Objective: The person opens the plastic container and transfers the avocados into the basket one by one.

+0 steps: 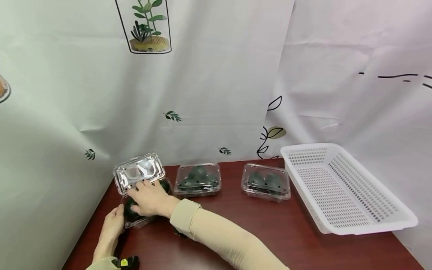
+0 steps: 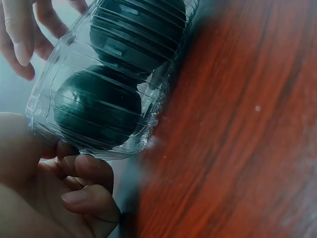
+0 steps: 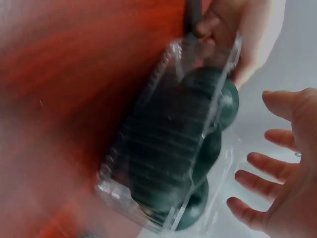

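Note:
A clear plastic clamshell box (image 1: pixel 141 222) at the left end of the table has its lid (image 1: pixel 139 173) swung up at the back. Inside lie smooth, dark green round fruits (image 2: pixel 99 106), possibly avocados. My left hand (image 1: pixel 113 224) grips the box's left end with curled fingers, seen below the box in the left wrist view. Over the fruits and near the lid, my right hand (image 1: pixel 152 198) has its fingers spread. In the right wrist view, the right hand's fingers (image 3: pixel 265 183) are apart from the box wall.
Two closed clear boxes with dark green fruits, a middle one (image 1: pixel 198 179) and a right one (image 1: pixel 266 182), stand toward the table's back edge. A white perforated basket (image 1: pixel 371 229) occupies the right side. Printed cloth (image 1: pixel 219 75) hangs behind the dark red table (image 1: pixel 219 225).

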A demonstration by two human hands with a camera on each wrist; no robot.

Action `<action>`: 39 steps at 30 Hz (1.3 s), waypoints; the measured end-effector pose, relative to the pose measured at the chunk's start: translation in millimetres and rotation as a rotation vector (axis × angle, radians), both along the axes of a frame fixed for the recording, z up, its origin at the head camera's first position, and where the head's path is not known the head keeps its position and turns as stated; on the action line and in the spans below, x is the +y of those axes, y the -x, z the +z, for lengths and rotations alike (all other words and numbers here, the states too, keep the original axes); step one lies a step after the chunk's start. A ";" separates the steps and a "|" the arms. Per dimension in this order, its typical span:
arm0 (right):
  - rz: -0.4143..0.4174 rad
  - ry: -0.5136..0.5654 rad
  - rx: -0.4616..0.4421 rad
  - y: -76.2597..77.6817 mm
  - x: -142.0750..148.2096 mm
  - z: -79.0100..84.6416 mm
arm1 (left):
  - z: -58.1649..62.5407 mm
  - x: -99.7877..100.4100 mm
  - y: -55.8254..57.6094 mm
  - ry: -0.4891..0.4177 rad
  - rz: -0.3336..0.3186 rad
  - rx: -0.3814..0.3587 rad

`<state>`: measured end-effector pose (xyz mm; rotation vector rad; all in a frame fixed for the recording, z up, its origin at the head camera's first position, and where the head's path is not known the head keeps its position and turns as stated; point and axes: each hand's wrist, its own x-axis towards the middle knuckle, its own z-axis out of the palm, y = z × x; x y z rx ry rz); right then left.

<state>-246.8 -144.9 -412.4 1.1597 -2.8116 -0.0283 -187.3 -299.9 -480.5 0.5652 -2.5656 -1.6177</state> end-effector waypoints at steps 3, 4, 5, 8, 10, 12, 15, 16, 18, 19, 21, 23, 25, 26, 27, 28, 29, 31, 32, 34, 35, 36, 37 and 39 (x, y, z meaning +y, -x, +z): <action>-0.015 -0.027 -0.003 -5.1 -3.3 -8.7 | 0.1 -1.3 0.0 -0.005 -0.005 -0.004; -0.020 -0.036 -0.007 -6.5 -4.1 -11.5 | 0.2 -1.3 0.1 -0.009 -0.005 -0.005; -0.025 -0.044 -0.013 -7.6 -4.8 -14.3 | 0.2 -1.2 0.1 -0.010 -0.004 -0.007; -0.031 -0.050 -0.022 -10.0 -6.3 -19.7 | 0.0 -1.3 -0.2 -0.001 -0.002 -0.007; -0.038 -0.040 -0.033 -10.7 -7.6 -21.3 | -0.5 -1.4 0.4 0.009 -0.003 -0.001; -0.047 -0.022 -0.041 -10.6 -9.1 -22.5 | -1.7 -1.5 1.3 0.022 -0.008 0.006; -0.064 -0.009 -0.048 -10.4 -12.0 -24.3 | -2.7 -0.4 2.3 0.030 -0.022 0.007; -0.073 -0.009 -0.049 -10.3 -13.1 -25.2 | -3.0 -0.2 2.5 0.030 -0.033 0.006; -0.082 -0.005 -0.045 -10.0 -16.3 -27.0 | -2.9 0.4 2.9 0.031 -0.038 0.006; -0.082 -0.003 -0.037 -9.8 -18.4 -27.5 | -2.7 0.6 3.1 0.030 -0.035 0.012; -0.081 0.001 -0.024 -9.3 -23.0 -28.9 | -2.7 0.9 3.0 0.029 -0.019 0.024; -0.086 0.005 -0.011 -8.9 -27.5 -30.0 | -3.2 1.8 2.7 0.035 0.000 0.036; -0.107 0.002 -0.005 -8.7 -31.8 -30.9 | -3.8 3.2 2.5 0.025 0.006 0.039; -0.124 -0.002 -0.009 -8.7 -33.9 -31.3 | -4.0 3.9 2.2 0.020 0.005 0.036; -0.142 -0.007 -0.015 -8.6 -35.8 -31.3 | -4.3 4.7 2.4 0.019 0.004 0.037; -0.160 -0.011 -0.021 -8.4 -37.5 -31.3 | -4.7 5.5 2.9 0.014 0.003 0.042; -0.174 -0.015 -0.028 -8.6 -39.0 -31.1 | -5.1 6.4 3.3 0.010 0.007 0.048; -0.199 -0.024 -0.047 -8.6 -41.8 -30.5 | -5.7 8.0 4.4 0.000 0.020 0.061; -0.209 -0.026 -0.054 -8.3 -43.1 -30.7 | -5.9 8.4 4.9 0.001 0.022 0.066; -0.225 -0.026 -0.059 -8.3 -45.1 -31.2 | -6.2 8.3 5.3 0.006 0.023 0.071; -0.230 -0.023 -0.059 -8.5 -45.9 -31.3 | -6.0 7.9 5.3 0.006 0.021 0.070; -0.229 -0.018 -0.054 -8.6 -46.8 -31.7 | -5.5 6.9 5.0 0.004 0.016 0.069; -0.220 -0.011 -0.045 -8.9 -47.7 -32.0 | -4.9 5.6 4.3 0.006 0.019 0.064; -0.193 0.007 -0.029 -10.2 -49.7 -32.4 | -3.5 2.1 1.7 0.018 0.039 0.057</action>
